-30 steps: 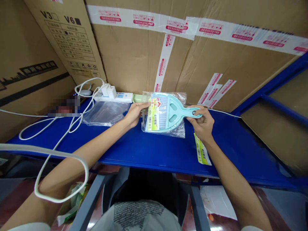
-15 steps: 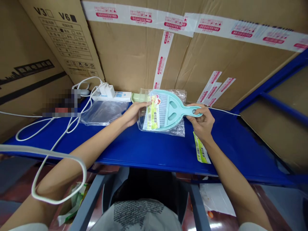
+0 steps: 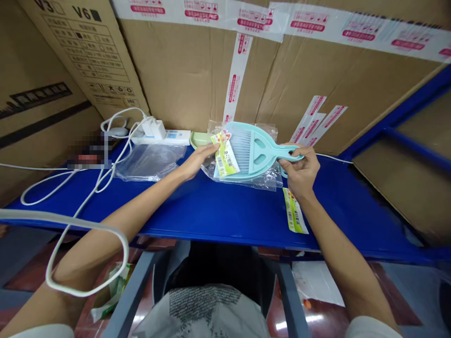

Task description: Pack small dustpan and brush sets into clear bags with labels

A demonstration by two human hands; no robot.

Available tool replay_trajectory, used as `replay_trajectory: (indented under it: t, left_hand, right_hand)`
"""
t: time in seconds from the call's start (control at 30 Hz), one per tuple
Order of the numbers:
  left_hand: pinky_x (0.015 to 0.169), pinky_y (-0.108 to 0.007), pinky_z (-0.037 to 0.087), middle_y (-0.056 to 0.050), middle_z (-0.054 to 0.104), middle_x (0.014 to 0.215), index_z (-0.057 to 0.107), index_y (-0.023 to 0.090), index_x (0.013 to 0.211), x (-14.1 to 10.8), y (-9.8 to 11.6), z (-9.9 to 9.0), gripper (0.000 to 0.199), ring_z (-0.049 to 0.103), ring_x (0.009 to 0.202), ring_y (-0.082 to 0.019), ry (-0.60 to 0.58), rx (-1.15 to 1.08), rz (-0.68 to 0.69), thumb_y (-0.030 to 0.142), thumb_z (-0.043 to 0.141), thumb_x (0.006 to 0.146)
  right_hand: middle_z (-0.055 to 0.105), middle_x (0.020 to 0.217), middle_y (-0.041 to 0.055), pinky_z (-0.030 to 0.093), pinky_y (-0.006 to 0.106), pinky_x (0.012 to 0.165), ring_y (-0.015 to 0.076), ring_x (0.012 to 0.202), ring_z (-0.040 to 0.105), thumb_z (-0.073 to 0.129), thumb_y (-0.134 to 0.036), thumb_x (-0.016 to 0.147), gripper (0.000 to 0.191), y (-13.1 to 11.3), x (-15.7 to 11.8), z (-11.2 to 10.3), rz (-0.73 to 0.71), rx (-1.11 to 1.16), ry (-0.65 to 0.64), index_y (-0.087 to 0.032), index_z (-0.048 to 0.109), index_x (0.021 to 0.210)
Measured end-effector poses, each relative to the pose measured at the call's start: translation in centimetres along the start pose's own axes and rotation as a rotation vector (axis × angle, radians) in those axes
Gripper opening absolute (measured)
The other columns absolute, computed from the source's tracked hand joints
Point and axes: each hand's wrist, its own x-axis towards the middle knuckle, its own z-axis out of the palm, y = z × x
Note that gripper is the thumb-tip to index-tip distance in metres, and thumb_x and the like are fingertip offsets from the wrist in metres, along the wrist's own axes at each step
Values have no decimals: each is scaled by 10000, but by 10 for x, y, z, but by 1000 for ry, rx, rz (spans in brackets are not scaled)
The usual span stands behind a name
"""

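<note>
Toward the surface's point(image 3: 204, 211) back edge, the left hand point(image 3: 196, 162) is pinching a label point(image 3: 227, 157) not yet clear of the dustpan point(image 3: 271, 151) the right hand point(image 3: 302, 170) is gripping, another card point(image 3: 294, 211) already lying loose.

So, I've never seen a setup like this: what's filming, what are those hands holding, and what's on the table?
There's no machine arm here: these are a person's bare hands. A camera worn on their head looks forward and down. The right hand grips the handle of a light-blue dustpan; the left hand is at the yellow-green label on its wide end. Clear plastic shows around the pan. On the blue table lie a white power strip, a flat clear bag and a second label.
</note>
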Motion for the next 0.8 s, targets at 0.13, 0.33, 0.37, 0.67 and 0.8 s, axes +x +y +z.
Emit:
replay_trajectory:
  t: [0.13,0.33,0.37,0.67,0.8]
  left_hand:
    - [857,-386,586,-100,820,956,809,137,987,2,-3,-3,612,745,880,-280,-46,120,38,731,768,847]
    - [698,-309,580,-91,789,841,758,134,849,-1,9,2,474,724,750,-213,-4,18,-38,606,794,841]
    - [686,-299,575,-91,792,848,760,131,870,-1,10,3,439,729,750,-209,4,-32,-54,565,812,834]
    - [696,-312,599,-138,825,1051,770,126,1124,1,10,-1,408,782,897,-253,-42,-220,-105,346,913,811]
    - [700,-282,594,-124,831,1049,808,127,1042,3,13,-8,387,773,854,-210,-60,-178,-125,309,968,739]
  right_hand:
    - [738,1099,50,619,455,909,271,1048,747,944,-562,785,499,16,0,-6,-3,19,56,-291,554,936]
    - [727,1104,43,617,446,909,260,1049,744,927,-461,830,420,24,3,-14,-30,3,75,-295,558,944]
    - [729,1111,45,619,446,903,265,1061,744,927,-456,830,420,23,3,-14,-32,-7,64,-294,556,944]
    - [762,1109,68,614,443,870,287,1065,757,933,-508,812,473,3,2,-6,-21,-8,-20,-289,521,893]
    - [764,1133,66,612,440,873,286,1082,754,928,-522,817,460,7,3,-11,-25,15,-18,-295,542,925]
